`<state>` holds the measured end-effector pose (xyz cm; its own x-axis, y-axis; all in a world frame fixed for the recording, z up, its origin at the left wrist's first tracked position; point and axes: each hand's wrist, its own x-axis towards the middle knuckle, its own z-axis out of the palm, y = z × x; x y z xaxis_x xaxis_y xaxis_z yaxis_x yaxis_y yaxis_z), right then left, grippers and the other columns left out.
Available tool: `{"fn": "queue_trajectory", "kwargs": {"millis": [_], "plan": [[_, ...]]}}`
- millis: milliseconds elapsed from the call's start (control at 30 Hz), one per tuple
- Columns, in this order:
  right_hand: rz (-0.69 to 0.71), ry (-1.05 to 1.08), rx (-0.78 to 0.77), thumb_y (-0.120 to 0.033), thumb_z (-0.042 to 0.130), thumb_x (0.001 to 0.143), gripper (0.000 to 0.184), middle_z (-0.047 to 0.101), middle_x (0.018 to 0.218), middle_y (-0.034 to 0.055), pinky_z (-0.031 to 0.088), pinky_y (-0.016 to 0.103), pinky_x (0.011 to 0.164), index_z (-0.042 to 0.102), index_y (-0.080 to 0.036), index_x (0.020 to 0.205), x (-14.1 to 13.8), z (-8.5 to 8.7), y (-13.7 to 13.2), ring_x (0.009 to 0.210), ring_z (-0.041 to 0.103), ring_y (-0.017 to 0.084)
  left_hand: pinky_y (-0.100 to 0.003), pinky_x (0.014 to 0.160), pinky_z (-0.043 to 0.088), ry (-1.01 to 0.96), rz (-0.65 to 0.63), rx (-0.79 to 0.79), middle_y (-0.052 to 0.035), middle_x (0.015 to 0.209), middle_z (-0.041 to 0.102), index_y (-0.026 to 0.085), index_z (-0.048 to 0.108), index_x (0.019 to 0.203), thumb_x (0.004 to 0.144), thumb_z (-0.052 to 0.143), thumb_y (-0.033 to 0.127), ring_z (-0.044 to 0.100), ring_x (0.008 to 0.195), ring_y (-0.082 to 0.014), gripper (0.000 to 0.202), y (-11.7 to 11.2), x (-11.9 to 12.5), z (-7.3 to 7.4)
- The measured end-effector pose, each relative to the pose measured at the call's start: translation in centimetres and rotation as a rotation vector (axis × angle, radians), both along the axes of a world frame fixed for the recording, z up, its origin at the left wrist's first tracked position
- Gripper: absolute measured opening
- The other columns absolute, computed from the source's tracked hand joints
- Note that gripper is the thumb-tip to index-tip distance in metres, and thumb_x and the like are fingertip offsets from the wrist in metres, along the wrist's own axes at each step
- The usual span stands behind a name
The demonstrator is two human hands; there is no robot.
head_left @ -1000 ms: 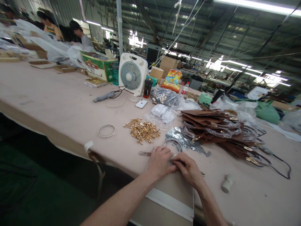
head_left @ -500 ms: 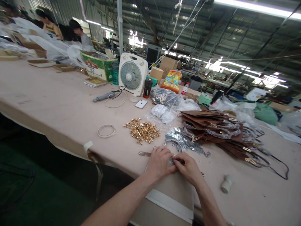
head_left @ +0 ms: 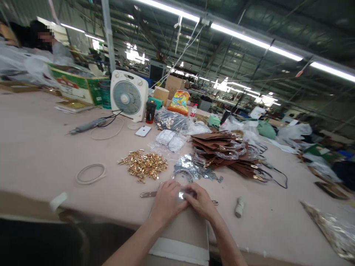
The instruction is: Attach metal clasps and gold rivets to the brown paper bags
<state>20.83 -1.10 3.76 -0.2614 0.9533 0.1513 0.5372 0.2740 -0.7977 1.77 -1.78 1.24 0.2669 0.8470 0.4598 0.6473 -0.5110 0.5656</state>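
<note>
My left hand [head_left: 166,199] is curled over a brown strap [head_left: 149,194], whose slotted end sticks out to the left. Beside it, my right hand [head_left: 202,202] has thumb and fingers bent together at a small shiny metal plate [head_left: 181,195] between the two hands. A gold clasp [head_left: 215,203] shows past the right hand. Both hands work above a flat light-brown board [head_left: 188,227] at the table edge. Just beyond them curves a plastic-wrapped handle [head_left: 181,173]. What lies under the palms is hidden.
Gold fittings [head_left: 145,165] and thin silver plates [head_left: 191,167] lie in heaps ahead. Brown bag pieces [head_left: 226,149] are stacked to the right. Around stand a fan [head_left: 129,94], phone [head_left: 143,130], electric screwdriver [head_left: 88,126], tape roll [head_left: 91,173] and grey cylinder [head_left: 239,207].
The view has swung to the right, so the tabletop things sit further left. Both hands stay together at the strap; the small plate between them now shows a bright reflection.
</note>
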Motion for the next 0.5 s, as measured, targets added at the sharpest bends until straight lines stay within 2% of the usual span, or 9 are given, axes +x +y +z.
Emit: {"fn": "queue_trajectory", "kwargs": {"millis": [67, 133, 200, 267, 367, 500], "plan": [[-0.098, 0.167, 0.004, -0.040, 0.067, 0.092, 0.026, 0.068, 0.091, 0.0019, 0.049, 0.029, 0.071, 0.073, -0.023, 0.110, 1.8, -0.4, 0.3, 0.076, 0.062, 0.018, -0.050, 0.107, 0.041, 0.008, 0.004, 0.016, -0.0047, 0.120, 0.073, 0.026, 0.071, 0.115, 0.081, 0.086, 0.038, 0.058, 0.122, -0.0321, 0.039, 0.3, 0.1, -0.4], [-0.353, 0.260, 0.065, -0.054, 0.062, 0.094, 0.041, 0.065, 0.080, 0.0005, 0.049, 0.028, 0.066, 0.070, -0.020, 0.115, 4.4, -1.3, 1.1, 0.068, 0.059, 0.018, -0.052, 0.107, 0.041, 0.019, 0.001, 0.032, -0.0046, 0.122, 0.073, 0.025, 0.071, 0.116, 0.080, 0.087, 0.040, 0.058, 0.122, -0.0329, 0.043, 0.6, 0.1, -0.8], [-0.629, 0.231, 0.143, -0.065, 0.055, 0.093, 0.054, 0.065, 0.076, 0.0012, 0.050, 0.030, 0.065, 0.070, -0.017, 0.113, 7.3, -2.3, 2.1, 0.067, 0.059, 0.019, -0.052, 0.108, 0.042, 0.030, -0.006, 0.042, -0.0041, 0.122, 0.073, 0.026, 0.071, 0.118, 0.080, 0.087, 0.040, 0.058, 0.123, -0.0327, 0.043, 0.7, 0.1, -1.0], [-0.774, 0.157, 0.175, -0.069, 0.051, 0.090, 0.060, 0.069, 0.082, 0.0056, 0.051, 0.032, 0.069, 0.072, -0.015, 0.109, 9.7, -3.3, 3.1, 0.073, 0.063, 0.022, -0.052, 0.107, 0.042, 0.037, -0.014, 0.040, -0.0037, 0.122, 0.073, 0.027, 0.071, 0.118, 0.081, 0.086, 0.039, 0.058, 0.123, -0.0321, 0.042, 0.8, 0.2, -1.0], [-0.801, 0.049, 0.157, -0.065, 0.054, 0.086, 0.055, 0.074, 0.093, 0.0099, 0.052, 0.036, 0.077, 0.076, -0.017, 0.102, 11.6, -4.6, 4.3, 0.082, 0.068, 0.027, -0.052, 0.107, 0.042, 0.038, -0.011, 0.029, -0.0043, 0.122, 0.073, 0.027, 0.071, 0.118, 0.081, 0.086, 0.039, 0.058, 0.123, -0.0319, 0.041, 0.7, 0.3, -1.0], [-0.806, -0.119, 0.119, -0.054, 0.061, 0.083, 0.039, 0.076, 0.098, 0.0105, 0.049, 0.038, 0.085, 0.081, -0.022, 0.095, 12.1, -5.4, 5.4, 0.091, 0.069, 0.029, -0.051, 0.108, 0.043, 0.023, -0.001, 0.023, -0.0061, 0.121, 0.073, 0.025, 0.071, 0.118, 0.080, 0.087, 0.041, 0.058, 0.122, -0.0323, 0.044, 0.5, 0.3, -0.7]]}}
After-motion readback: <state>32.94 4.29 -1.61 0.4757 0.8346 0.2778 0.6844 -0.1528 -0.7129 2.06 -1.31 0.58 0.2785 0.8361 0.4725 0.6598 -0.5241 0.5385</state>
